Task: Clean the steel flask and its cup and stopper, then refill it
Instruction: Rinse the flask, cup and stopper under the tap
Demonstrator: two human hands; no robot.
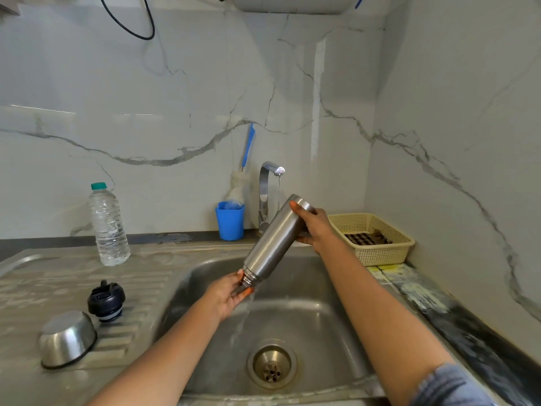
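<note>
**Tipping the water out of the flask**

Near the front left corner of the draining board (140,332), the steel cup (67,338) sits upside down. The black stopper (106,300) stands just behind it. I cannot tell if these two are washed yet.

Next comes the sink (322,332), with its drain (272,367) at the front of the bowl. I hold the flask (272,241) in the air above the sink, between my two hands. It is tilted, with the open mouth low on the left and the bottom high on the right. My left hand (227,294) has its fingers curled round the neck, right by the mouth. My right hand (317,227) is wrapped round the bottom end. Water (243,317) pours out of the mouth and falls into the sink.

At the back edge of the draining board stands a plastic bottle (108,227) with water in it. Behind the sink are a blue cup (230,219) with a brush (247,150) in it, and the tap (268,189). A thin line of water seems to run from the tap. A basket (377,238) sits at the back right corner.

I think I am in the middle of the job. The flask is being rinsed. After that it needs filling again, and the stopper and cup must go back on.
</note>
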